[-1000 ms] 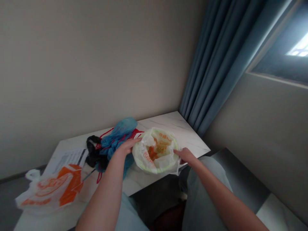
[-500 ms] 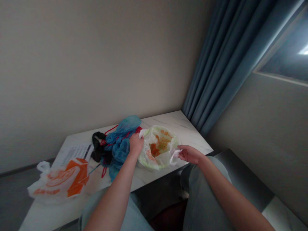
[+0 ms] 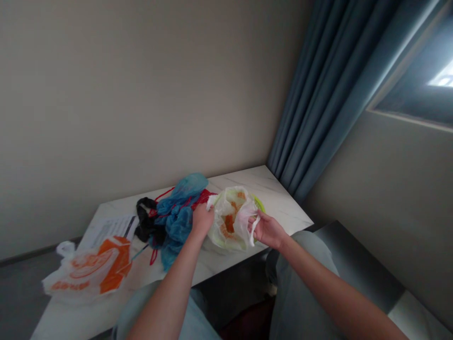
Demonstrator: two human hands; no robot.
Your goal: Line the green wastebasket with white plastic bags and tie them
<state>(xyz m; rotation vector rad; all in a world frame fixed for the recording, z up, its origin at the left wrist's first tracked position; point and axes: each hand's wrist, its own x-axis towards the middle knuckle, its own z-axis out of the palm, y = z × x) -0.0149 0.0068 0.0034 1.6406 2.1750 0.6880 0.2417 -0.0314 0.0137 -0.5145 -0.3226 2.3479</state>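
Observation:
A white plastic bag (image 3: pixel 226 203) with orange print lines a round container with a bright green rim (image 3: pixel 260 204). My left hand (image 3: pixel 203 221) is closed on the bag's left edge, with a white handle sticking out above the fingers. On the other side, my right hand (image 3: pixel 266 229) pinches the bag's right edge, and a white handle loop hangs beside the thumb. The green rim shows at the right, where the bag has come away from it. Beside my left hand lie crumpled blue plastic bags (image 3: pixel 177 222) and a red net-like piece (image 3: pixel 202 198).
A black plastic bag (image 3: pixel 148 221) and a printed sheet (image 3: pixel 108 229) lie further left on the white marbled table (image 3: pixel 247 176). An orange-and-white plastic bag (image 3: pixel 92 269) lies at the near left. Behind stand a wall and a blue curtain (image 3: pixel 311 104).
My right hand has moved left, drawing the bag's right side inward. More green rim is uncovered and the bag's mouth is narrower. My left hand keeps its hold almost in place.

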